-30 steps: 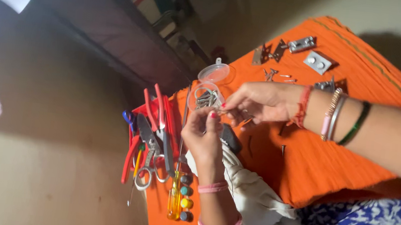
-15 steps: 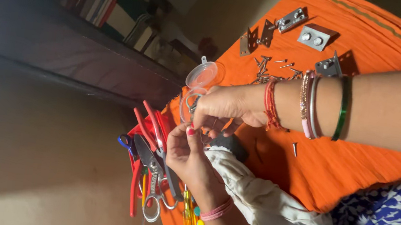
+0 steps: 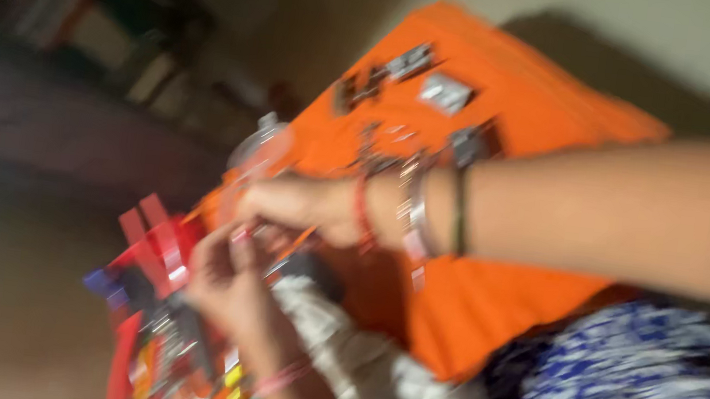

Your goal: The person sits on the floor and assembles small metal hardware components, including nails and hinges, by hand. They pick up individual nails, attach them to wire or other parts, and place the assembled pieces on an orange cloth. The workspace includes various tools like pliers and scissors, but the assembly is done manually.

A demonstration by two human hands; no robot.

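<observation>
The single head-camera view is heavily motion-blurred. Two bare hands meet at the centre-left of the frame, over the edge of an orange cloth [image 3: 552, 115] that fills the upper middle.

The right hand [image 3: 296, 206] reaches in from the right on a long forearm with bangles and a red wrist thread. Its fingers are curled together, but what they pinch is lost in blur. The left hand [image 3: 226, 278] rises from below with fingers bent; whether it grips anything cannot be told.

Just above the hands sits a small clear round container [image 3: 258, 148], pale and see-through. It looks light, thin-walled and smooth, best taken by its rim.

Grey metal hinge plates [image 3: 443, 92] lie further up the cloth. Red-handled tools [image 3: 154, 243] crowd the lower left. A cream cloth [image 3: 338, 349] and blue patterned fabric [image 3: 618, 390] fill the bottom right.
</observation>
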